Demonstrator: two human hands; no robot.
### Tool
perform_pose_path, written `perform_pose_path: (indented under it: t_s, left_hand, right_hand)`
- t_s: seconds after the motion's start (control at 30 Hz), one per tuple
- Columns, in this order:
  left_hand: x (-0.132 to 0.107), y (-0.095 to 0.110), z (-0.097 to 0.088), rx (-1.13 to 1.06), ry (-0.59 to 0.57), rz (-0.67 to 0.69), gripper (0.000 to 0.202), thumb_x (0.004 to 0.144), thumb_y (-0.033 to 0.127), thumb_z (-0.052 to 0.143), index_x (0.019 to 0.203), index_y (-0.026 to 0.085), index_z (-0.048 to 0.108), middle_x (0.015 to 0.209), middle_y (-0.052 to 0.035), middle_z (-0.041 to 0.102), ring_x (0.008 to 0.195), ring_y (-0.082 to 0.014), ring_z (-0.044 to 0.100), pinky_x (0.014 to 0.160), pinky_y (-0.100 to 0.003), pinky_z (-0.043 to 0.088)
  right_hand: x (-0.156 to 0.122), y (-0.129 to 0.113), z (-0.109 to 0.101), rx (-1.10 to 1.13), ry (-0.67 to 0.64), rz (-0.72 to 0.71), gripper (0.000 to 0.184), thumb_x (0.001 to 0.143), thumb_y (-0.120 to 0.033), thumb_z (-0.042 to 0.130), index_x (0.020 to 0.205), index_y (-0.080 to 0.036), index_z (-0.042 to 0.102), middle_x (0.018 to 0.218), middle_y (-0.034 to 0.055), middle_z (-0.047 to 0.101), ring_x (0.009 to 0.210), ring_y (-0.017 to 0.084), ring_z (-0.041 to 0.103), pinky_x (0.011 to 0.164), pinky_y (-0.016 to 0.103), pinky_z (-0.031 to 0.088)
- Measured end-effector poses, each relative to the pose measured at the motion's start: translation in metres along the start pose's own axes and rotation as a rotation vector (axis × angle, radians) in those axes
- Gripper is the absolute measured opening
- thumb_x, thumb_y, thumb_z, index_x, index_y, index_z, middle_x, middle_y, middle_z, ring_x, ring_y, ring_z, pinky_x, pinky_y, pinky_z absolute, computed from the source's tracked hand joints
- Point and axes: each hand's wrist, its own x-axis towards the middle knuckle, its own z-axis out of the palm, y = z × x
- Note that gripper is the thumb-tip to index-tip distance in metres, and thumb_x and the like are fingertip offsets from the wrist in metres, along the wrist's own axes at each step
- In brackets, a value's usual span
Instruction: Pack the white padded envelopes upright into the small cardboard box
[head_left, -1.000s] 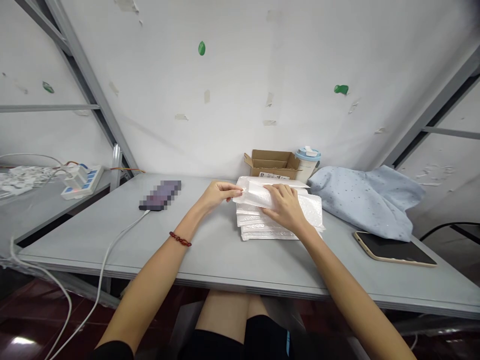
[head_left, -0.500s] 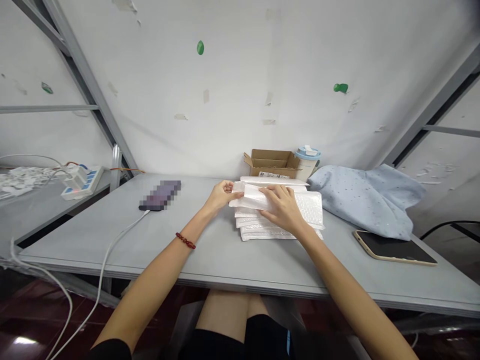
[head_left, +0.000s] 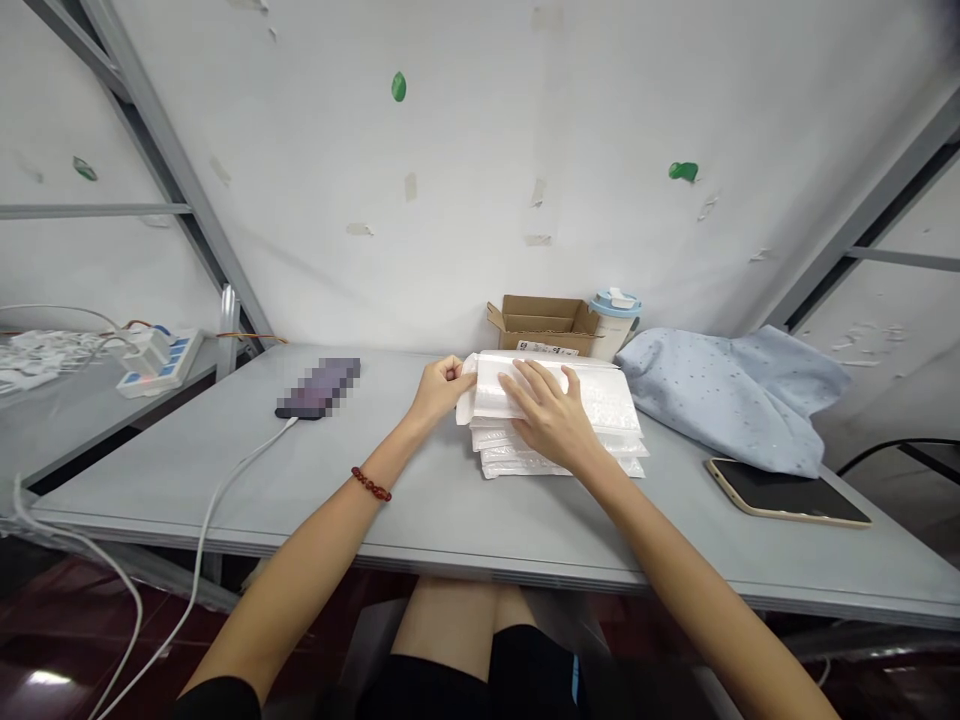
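Observation:
A stack of white bubble mailers (head_left: 525, 462) lies on the grey table in front of me. The top bubble mailer (head_left: 611, 400) has its flap end toward the left. My left hand (head_left: 441, 388), with a red bead bracelet on the wrist, pinches that left end between thumb and curled fingers. Across the middle of the same mailer rests my right hand (head_left: 551, 410), fingers spread and pressing on its surface; it grips nothing.
Behind the stack stand an open cardboard box (head_left: 544, 325) and a lidded cup (head_left: 615, 325). To the right lie a light-blue cloth (head_left: 727, 390) and a phone (head_left: 787, 492). Another phone (head_left: 319, 388) with a white cable (head_left: 225, 490) is on the left, near a power strip (head_left: 169, 365).
The top mailer's folded-over left part now lies flatter and extends left. My right hand's fingers have spread out on it; my left hand stays at the left end, its fingers more curled.

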Motion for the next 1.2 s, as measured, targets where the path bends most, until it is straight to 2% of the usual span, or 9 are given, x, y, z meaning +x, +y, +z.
perform_pose_path:
  t_s: [0.1, 0.2, 0.3, 0.43, 0.57, 0.73, 0.9, 1.07, 1.2]
  left_hand:
    - [-0.001, 0.006, -0.002, -0.149, 0.012, -0.07, 0.037, 0.058, 0.032, 0.074, 0.059, 0.02, 0.039, 0.057, 0.006, 0.04, 0.053, -0.0079, 0.037, 0.05, -0.021, 0.03]
    - [-0.002, 0.011, -0.003, -0.291, -0.057, -0.106, 0.035, 0.061, 0.034, 0.077, 0.062, 0.019, 0.045, 0.062, 0.0038, 0.048, 0.056, -0.0093, 0.046, 0.053, -0.022, 0.038]
    - [-0.002, 0.009, -0.002, -0.24, -0.152, -0.073, 0.026, 0.067, 0.036, 0.075, 0.074, 0.015, 0.062, 0.072, -0.0015, 0.06, 0.062, -0.0117, 0.053, 0.057, -0.025, 0.044]
    - [-0.003, -0.003, 0.003, 0.135, -0.21, 0.154, 0.018, 0.078, 0.026, 0.065, 0.089, 0.014, 0.072, 0.083, -0.005, 0.069, 0.069, -0.0147, 0.059, 0.069, -0.029, 0.049]
    - [-0.006, -0.018, 0.009, 0.424, -0.22, 0.451, 0.022, 0.087, 0.017, 0.052, 0.099, 0.015, 0.07, 0.098, -0.0087, 0.071, 0.088, -0.0199, 0.065, 0.074, -0.03, 0.053]
    - [-0.008, -0.034, 0.015, 0.583, -0.15, 0.644, 0.025, 0.095, 0.016, 0.042, 0.104, 0.014, 0.064, 0.103, -0.0118, 0.068, 0.098, -0.0235, 0.062, 0.088, -0.038, 0.053]
    - [-0.016, -0.037, 0.021, 0.673, -0.089, 0.791, 0.032, 0.102, 0.031, 0.045, 0.123, 0.013, 0.061, 0.115, -0.0151, 0.064, 0.106, -0.027, 0.058, 0.096, -0.044, 0.051]
    - [-0.017, -0.037, 0.022, 0.648, -0.074, 0.838, 0.044, 0.098, 0.042, 0.058, 0.132, 0.015, 0.054, 0.127, -0.0165, 0.061, 0.118, -0.0292, 0.057, 0.102, -0.045, 0.05]
    - [-0.011, -0.034, 0.017, 0.52, -0.089, 0.717, 0.049, 0.092, 0.046, 0.068, 0.131, 0.019, 0.056, 0.126, -0.0129, 0.067, 0.119, -0.0276, 0.063, 0.1, -0.042, 0.052]
  right_hand:
    - [0.002, -0.002, -0.002, 0.01, -0.102, 0.021, 0.052, 0.094, -0.01, 0.04, 0.145, -0.017, 0.049, 0.146, 0.0201, 0.056, 0.135, 0.032, 0.048, 0.106, 0.059, 0.032]
    - [0.003, -0.003, -0.004, 0.001, -0.17, 0.038, 0.053, 0.095, -0.012, 0.041, 0.148, -0.017, 0.047, 0.151, 0.0213, 0.05, 0.137, 0.034, 0.045, 0.104, 0.062, 0.035]
    - [0.004, -0.006, -0.004, -0.032, -0.194, 0.049, 0.053, 0.097, -0.02, 0.047, 0.149, -0.02, 0.047, 0.152, 0.0237, 0.047, 0.137, 0.038, 0.044, 0.102, 0.063, 0.036]
    - [0.005, -0.011, -0.003, -0.07, -0.199, 0.058, 0.052, 0.098, -0.025, 0.051, 0.149, -0.021, 0.049, 0.15, 0.0248, 0.048, 0.136, 0.041, 0.043, 0.102, 0.064, 0.035]
    - [0.006, -0.015, -0.001, -0.046, -0.227, 0.068, 0.053, 0.096, -0.022, 0.051, 0.149, -0.017, 0.048, 0.149, 0.0265, 0.049, 0.136, 0.04, 0.043, 0.104, 0.064, 0.032]
    - [0.007, -0.014, 0.0, 0.016, -0.233, 0.107, 0.052, 0.095, -0.021, 0.053, 0.146, -0.014, 0.052, 0.147, 0.0248, 0.052, 0.134, 0.037, 0.047, 0.106, 0.058, 0.03]
    - [0.009, -0.013, 0.0, 0.118, -0.232, 0.229, 0.049, 0.094, -0.021, 0.054, 0.142, -0.017, 0.055, 0.144, 0.0212, 0.056, 0.124, 0.035, 0.054, 0.102, 0.051, 0.034]
    - [0.01, -0.009, 0.004, 0.194, -0.197, 0.343, 0.047, 0.093, -0.02, 0.056, 0.14, -0.013, 0.055, 0.136, 0.0173, 0.062, 0.117, 0.031, 0.058, 0.094, 0.044, 0.037]
    - [0.001, 0.005, 0.013, 0.165, -0.107, 0.333, 0.043, 0.094, -0.028, 0.062, 0.134, -0.012, 0.058, 0.117, 0.0148, 0.071, 0.104, 0.029, 0.063, 0.091, 0.041, 0.036]
